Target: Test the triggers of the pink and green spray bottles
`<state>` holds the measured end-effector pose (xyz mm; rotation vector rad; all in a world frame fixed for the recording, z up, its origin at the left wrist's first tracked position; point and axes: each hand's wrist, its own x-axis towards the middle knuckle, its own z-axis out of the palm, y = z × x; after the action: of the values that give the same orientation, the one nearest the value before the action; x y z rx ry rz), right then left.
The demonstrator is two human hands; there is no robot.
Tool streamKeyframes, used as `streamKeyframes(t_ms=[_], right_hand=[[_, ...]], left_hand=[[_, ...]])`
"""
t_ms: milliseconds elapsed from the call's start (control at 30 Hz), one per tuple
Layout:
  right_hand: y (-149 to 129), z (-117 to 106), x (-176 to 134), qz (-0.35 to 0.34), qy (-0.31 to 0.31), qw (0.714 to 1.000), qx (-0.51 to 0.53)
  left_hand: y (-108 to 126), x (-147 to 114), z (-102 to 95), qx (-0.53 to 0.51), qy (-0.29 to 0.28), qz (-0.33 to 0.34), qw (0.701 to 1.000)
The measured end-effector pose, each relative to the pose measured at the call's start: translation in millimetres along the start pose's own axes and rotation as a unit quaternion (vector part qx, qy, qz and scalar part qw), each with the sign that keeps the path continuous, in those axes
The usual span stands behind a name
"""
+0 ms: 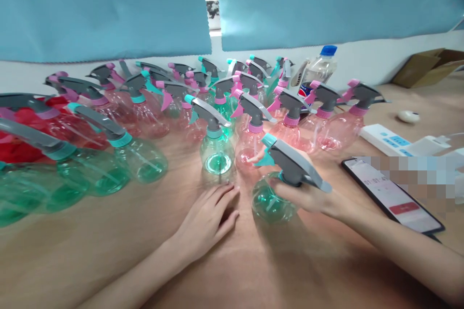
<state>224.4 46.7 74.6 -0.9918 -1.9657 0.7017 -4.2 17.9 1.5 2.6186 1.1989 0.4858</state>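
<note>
A green spray bottle (273, 203) with a grey and teal trigger head is gripped around its neck by my right hand (308, 195). It stands upright or nearly so; whether its base touches the table I cannot tell. My left hand (208, 217) rests on the wooden table, fingers stretched out and holding nothing. Just beyond those fingertips stands another green spray bottle (217, 154). Beside it is a pink spray bottle (250, 147), partly behind my right hand's fingers. More green spray bottles (141, 159) form a row at the left.
Several pink and green spray bottles crowd the back of the table, with a blue-capped drink bottle (322, 67) behind them. On the right lie a phone (391, 198), a white power strip (386, 140) and a small white object (408, 116). A cardboard box (416, 70) sits at the far right.
</note>
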Motion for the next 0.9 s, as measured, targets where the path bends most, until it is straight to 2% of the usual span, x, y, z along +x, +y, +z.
streamKeyframes(t_ms=[100,300,367,700,900], right_hand=[[1.0,0.6,0.9,-0.018,-0.003,0.999,0.041],[6.1,3.5,-2.3,0.023,-0.02,0.997,0.066],[8.1,4.5,-3.5,0.017,-0.013,0.997,0.076],[10.1,4.7,-4.8,0.003,-0.011,0.995,0.1],[10.0,3.6,-5.6,0.037,-0.014,0.995,0.089]], left_hand=[[-0.1,-0.1,0.4,0.005,0.001,0.001,1.0],[-1.1,-1.1,1.2,0.015,-0.001,0.008,1.0],[-1.4,-1.8,1.8,0.019,-0.002,0.008,1.0],[-0.5,-1.7,2.8,0.014,0.001,0.006,1.0],[0.6,-1.6,2.4,0.004,0.0,0.001,1.0]])
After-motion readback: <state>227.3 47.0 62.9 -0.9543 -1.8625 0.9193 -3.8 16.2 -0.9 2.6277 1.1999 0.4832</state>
